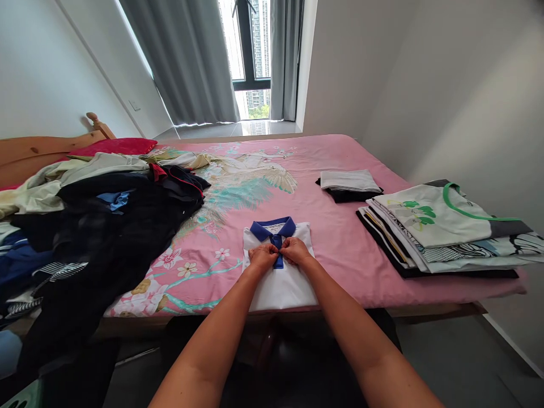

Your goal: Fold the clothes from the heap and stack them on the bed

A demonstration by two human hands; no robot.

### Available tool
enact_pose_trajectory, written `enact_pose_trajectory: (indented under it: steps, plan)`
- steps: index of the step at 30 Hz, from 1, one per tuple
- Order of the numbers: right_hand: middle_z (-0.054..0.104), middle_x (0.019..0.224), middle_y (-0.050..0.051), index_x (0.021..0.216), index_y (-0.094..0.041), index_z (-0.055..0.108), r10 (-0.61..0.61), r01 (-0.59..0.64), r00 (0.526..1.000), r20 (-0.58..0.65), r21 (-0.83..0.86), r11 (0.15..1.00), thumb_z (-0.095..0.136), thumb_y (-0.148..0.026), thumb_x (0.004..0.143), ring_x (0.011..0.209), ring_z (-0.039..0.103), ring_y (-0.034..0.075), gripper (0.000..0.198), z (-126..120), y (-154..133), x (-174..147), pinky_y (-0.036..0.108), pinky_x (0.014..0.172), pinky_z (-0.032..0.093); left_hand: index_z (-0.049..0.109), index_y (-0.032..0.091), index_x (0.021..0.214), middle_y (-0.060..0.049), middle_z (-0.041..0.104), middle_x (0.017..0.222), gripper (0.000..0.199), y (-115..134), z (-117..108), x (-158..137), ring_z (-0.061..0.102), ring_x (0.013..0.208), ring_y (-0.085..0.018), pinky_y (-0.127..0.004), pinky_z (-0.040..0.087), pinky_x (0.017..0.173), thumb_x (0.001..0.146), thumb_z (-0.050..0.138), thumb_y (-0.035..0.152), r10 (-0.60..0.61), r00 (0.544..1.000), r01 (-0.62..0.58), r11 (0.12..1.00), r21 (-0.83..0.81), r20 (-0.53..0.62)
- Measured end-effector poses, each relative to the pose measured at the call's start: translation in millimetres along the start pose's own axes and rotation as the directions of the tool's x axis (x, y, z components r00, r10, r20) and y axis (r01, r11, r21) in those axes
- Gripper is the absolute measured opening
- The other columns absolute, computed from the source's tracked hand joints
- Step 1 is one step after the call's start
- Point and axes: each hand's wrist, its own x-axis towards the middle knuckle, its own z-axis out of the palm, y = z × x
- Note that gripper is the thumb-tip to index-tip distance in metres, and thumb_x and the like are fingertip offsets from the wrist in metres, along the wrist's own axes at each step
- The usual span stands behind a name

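Note:
A white polo shirt (283, 289) with a blue collar (259, 230) and blue button placket lies folded, front up, near the bed's front edge. My left hand (263, 256) pinches the placket from its left side, just below the collar. From the right, my right hand (296, 251) pinches the same strip, its fingertips almost meeting those of the left. Whatever button is between the fingers is too small to make out.
Loose dark clothes (127, 226) are heaped on the left of the bed. A tall stack of folded shirts (437, 221) stands at the right edge, with a smaller folded pile (351, 181) behind it. Pink floral bedding (238, 243) lies under everything.

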Motion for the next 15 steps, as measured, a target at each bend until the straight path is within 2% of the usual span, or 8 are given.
enact_pose_trajectory:
  steps: [10, 15]
  plan:
    - [0.06, 0.052, -0.003, 0.083, -0.017, 0.058, -0.021, 0.021, 1.0, -0.006, 0.01, 1.0, 0.062, -0.024, 0.071, 0.037, 0.051, 0.011, 0.015, 1.7, 3.2, 0.7, 0.019, 0.037, 0.034, 0.069, 0.026, 0.083, 0.005, 0.071, 0.084, 0.013, -2.8, -0.5, -2.9, 0.062, 0.088, -0.016, -0.036, 0.03, 0.1, 0.076, 0.057, 0.026, 0.047, 0.999, -0.048, 0.998, -0.041, -0.014]
    - [0.059, 0.05, -0.003, 0.082, -0.017, 0.058, -0.028, 0.027, 0.999, -0.03, -0.004, 1.0, 0.061, -0.024, 0.071, 0.036, 0.049, 0.01, 0.013, 2.2, 4.0, 0.3, 0.019, 0.037, 0.033, 0.07, 0.027, 0.092, 0.004, 0.07, 0.085, 0.018, -8.2, 3.2, -5.1, 0.062, 0.087, -0.014, -0.034, 0.032, 0.098, 0.08, 0.056, 0.029, 0.077, 0.995, -0.078, 0.997, -0.016, -0.056]
